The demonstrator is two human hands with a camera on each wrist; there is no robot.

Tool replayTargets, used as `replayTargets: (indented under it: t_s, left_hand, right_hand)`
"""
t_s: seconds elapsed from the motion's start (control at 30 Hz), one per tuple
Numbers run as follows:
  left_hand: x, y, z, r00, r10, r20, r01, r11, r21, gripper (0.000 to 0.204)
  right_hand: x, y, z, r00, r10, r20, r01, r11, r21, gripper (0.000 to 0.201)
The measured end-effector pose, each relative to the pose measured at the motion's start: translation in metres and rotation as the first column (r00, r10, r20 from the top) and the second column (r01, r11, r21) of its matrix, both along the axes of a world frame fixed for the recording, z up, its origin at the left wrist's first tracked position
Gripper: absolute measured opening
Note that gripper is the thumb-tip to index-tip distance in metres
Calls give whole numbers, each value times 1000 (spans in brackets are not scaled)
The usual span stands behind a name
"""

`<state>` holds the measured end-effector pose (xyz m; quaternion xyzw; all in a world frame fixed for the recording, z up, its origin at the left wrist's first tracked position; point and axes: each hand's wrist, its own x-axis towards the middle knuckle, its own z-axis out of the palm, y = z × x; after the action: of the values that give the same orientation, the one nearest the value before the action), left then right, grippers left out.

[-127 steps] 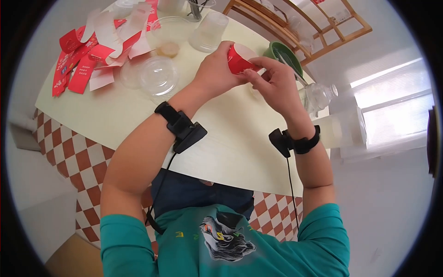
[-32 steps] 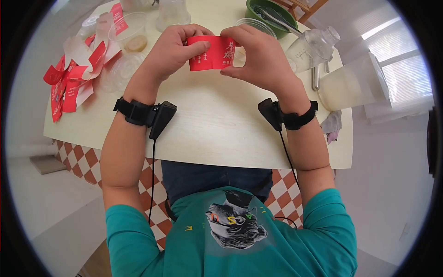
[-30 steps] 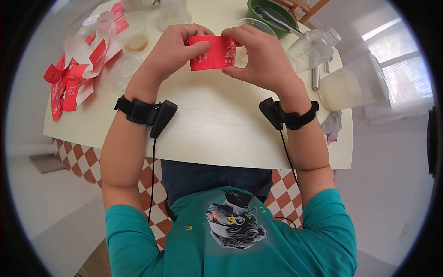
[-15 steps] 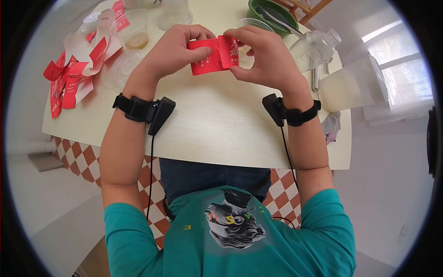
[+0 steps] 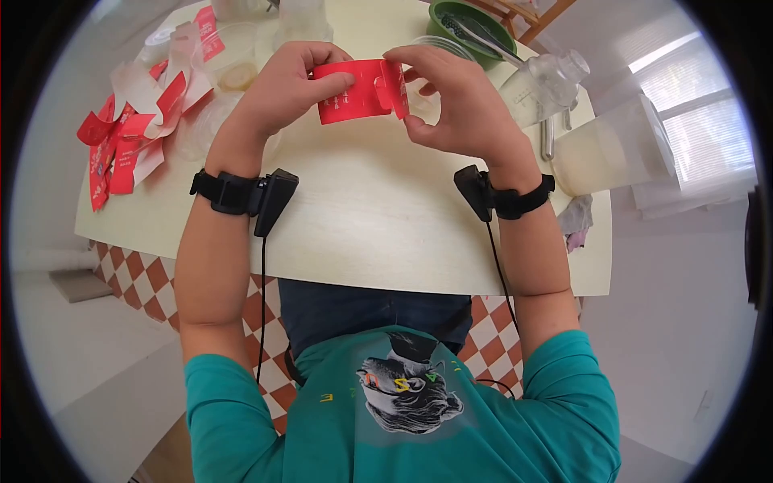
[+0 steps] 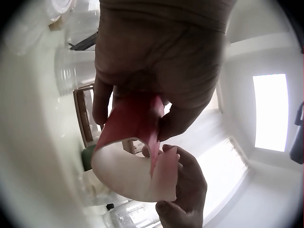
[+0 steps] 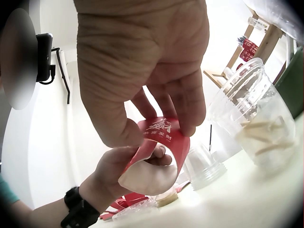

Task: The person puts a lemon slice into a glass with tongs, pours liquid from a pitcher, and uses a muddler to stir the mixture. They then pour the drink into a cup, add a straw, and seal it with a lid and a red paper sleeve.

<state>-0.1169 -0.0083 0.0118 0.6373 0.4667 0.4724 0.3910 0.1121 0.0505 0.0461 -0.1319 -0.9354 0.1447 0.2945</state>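
Note:
A red paper cup sleeve [image 5: 346, 95] with white printed characters is held up over the table in both hands. My left hand [image 5: 278, 97] grips its left part, thumb across the printed front and fingers behind. At the right end my right hand [image 5: 467, 105] holds a turned-out end flap [image 5: 398, 88] by its edges, index finger at the top and thumb at the bottom. The left wrist view shows the white inside [image 6: 123, 175] curving round in a loop, with the flap standing off the band. In the right wrist view the printed flap [image 7: 164, 130] sits under the right fingers.
Torn red and white card pieces [image 5: 133, 133] lie in a pile at the left, beside clear plastic lids and cups. A green bowl [image 5: 471, 32] with a utensil stands at the back right. A clear bottle [image 5: 543, 84] and a large translucent container [image 5: 612, 149] are at the right.
Both hands and the sleeve are nearer and further left in the head view than at first. Over the last second, the sleeve's right end has swung out from the band and turned edge-on.

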Motion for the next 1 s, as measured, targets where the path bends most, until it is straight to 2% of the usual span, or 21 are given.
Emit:
replayTargets:
  t_s: [0.03,0.07,0.13,0.17,0.23,0.27,0.33,0.37,0.4,0.5,0.53,0.6,0.63,0.67,0.73,0.77,0.83,0.87,0.93,0.97,1.0]
  left_hand:
    - [-1,0,2,1000,2,27,-2,1000,19,15]
    - [-2,2,3,1000,6,15,-6,1000,25,15]
    - [-9,-1,7,980,-101,173,90,993,73,14]
    - [-12,-6,11,987,-73,142,65,996,66,14]
    - [-15,-16,20,944,-185,274,164,982,97,10]
    - [-15,-22,26,955,-162,251,144,986,89,10]
    - [-11,-36,40,954,-228,196,196,966,168,12]
    - [-14,-46,51,970,-206,130,196,976,91,11]
    - [-15,-53,56,972,-200,120,191,978,85,11]
    - [-24,-69,67,985,-132,-107,155,956,247,12]
    - [-28,-75,71,984,-131,-118,157,957,243,12]
    - [-34,-90,83,983,-48,-179,92,965,247,9]
    - [-43,-94,89,971,-46,-233,112,953,281,9]
    - [-52,-101,92,988,12,-152,19,979,204,10]
    - [-69,-112,99,972,201,-121,-175,965,197,4]
    - [-81,-114,100,974,189,-128,-162,967,196,4]
    - [-106,-115,98,837,543,-67,-535,838,102,11]
    - [-118,-114,94,845,531,-65,-523,846,105,11]
    - [-142,-107,80,724,690,11,-689,723,47,22]
    - [-152,-105,74,734,679,17,-679,732,51,22]
    - [-162,-102,67,699,715,13,-715,699,-21,22]
  right_hand:
    - [0,-1,1,998,2,-66,-8,996,-86,58]
    - [1,-2,4,997,6,-78,-13,997,-80,58]
    - [6,-1,9,990,-4,-143,-41,950,-309,66]
    - [8,3,9,978,22,-208,-97,930,-354,67]
    - [9,11,10,918,89,-386,-268,856,-442,67]
    - [11,13,11,864,112,-491,-372,798,-474,67]
    - [16,18,16,820,48,-571,-429,712,-556,68]
    - [18,22,16,795,41,-606,-466,681,-566,71]
    - [19,22,17,788,42,-615,-476,675,-563,71]
    - [22,20,22,758,-44,-651,-536,528,-659,71]
    - [22,18,22,750,-45,-660,-544,525,-654,71]
    - [17,8,27,805,-165,-569,-418,523,-743,67]
    - [16,-1,35,830,-133,-542,-382,573,-725,61]
    - [17,-2,36,824,-134,-550,-388,574,-721,61]
    - [22,1,35,808,-220,-547,-244,719,-650,51]
    - [26,6,34,802,-230,-551,-240,721,-650,51]
    - [36,22,30,812,-321,-487,29,856,-516,43]
    - [39,27,29,808,-331,-488,41,857,-513,43]
    - [43,34,26,810,-486,-329,385,863,-328,47]
    - [44,37,23,793,-516,-324,423,849,-317,52]
    - [47,36,24,786,-524,-327,433,845,-313,52]
